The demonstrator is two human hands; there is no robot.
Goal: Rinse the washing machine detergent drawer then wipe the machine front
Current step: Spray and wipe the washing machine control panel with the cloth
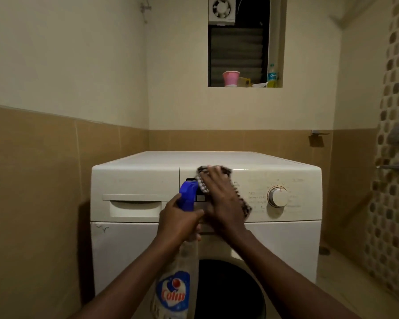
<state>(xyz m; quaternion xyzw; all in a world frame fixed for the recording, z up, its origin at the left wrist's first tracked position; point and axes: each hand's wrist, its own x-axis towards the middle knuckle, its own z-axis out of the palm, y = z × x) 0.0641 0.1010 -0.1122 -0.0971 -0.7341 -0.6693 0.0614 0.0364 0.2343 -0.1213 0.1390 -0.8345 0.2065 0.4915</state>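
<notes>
Presses cloth [202, 187] against control panel [258, 196] with flat right hand [219, 199] for wiping, left hand [177, 219] gripping spray bottle [175, 286] ready.

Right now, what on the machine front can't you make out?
Head view:
Control panel middle: covered by the right hand and cloth.
Lettering around the dial: too small, blurred.
Door: bottom cut off by frame edge, left side behind the spray bottle.
Drawer inside: hidden, drawer closed.

Left hand [177, 217] in from 7 o'clock, right hand [219, 203] from 5 o'clock. Both forearms [286, 270] bare to the frame edge (wrists likewise); fingers long.
</notes>
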